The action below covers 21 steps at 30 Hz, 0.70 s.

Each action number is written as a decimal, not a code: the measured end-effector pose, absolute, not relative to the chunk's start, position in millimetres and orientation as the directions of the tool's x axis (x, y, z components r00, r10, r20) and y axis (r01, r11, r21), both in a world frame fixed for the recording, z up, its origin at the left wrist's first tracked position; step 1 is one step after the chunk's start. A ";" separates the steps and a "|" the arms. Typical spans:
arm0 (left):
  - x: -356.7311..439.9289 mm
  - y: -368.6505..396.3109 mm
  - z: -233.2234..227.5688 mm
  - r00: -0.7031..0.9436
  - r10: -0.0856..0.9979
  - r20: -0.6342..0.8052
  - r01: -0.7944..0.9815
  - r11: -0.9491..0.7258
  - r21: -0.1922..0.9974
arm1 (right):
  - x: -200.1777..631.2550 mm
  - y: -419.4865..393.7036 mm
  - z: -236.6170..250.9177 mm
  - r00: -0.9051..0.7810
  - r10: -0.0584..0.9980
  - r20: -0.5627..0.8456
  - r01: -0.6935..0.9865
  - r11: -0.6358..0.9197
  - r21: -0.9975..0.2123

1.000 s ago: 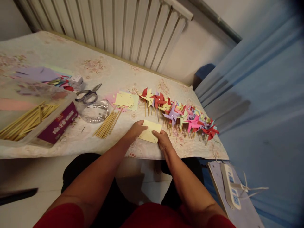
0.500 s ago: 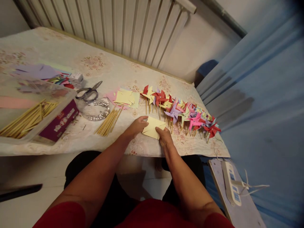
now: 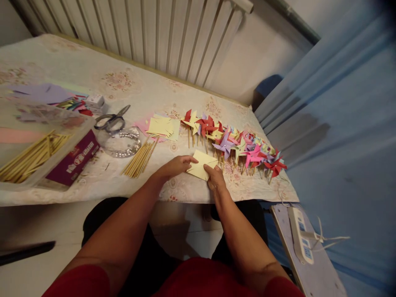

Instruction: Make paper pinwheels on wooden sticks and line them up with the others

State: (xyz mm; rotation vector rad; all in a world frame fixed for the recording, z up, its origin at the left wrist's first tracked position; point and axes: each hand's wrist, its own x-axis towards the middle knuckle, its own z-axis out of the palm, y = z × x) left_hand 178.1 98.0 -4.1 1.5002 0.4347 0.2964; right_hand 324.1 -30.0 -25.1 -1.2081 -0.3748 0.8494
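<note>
Both hands meet on a yellow paper square (image 3: 201, 164) lying near the front edge of the table (image 3: 133, 88). The left hand (image 3: 175, 166) pinches its left corner between thumb and fingers; the right hand (image 3: 215, 178) pinches the near right edge, fingertips pressed onto the sheet. Just behind the paper runs a row of pinwheels (image 3: 235, 144) on sticks, red, yellow, purple and pink. To the left lie loose sticks (image 3: 140, 157), a stack of yellow squares (image 3: 162, 126), scissors (image 3: 111, 119) and a clear box (image 3: 46, 144) holding more sticks. A power strip (image 3: 299, 235) rests on a board at the lower right.
</note>
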 end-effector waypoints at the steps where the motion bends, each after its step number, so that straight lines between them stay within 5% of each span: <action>1: 178.8 98.0 -6.2 0.889 0.448 -0.092 0.086 0.033 0.996 | 324.7 -30.3 -25.5 0.647 0.742 -0.176 -0.371 0.104 -0.923; 21: 185.0 94.5 -9.4 0.896 0.444 -0.008 0.100 -0.185 0.978 | 328.2 -30.6 -27.4 0.664 0.722 -0.193 -0.341 0.063 -0.938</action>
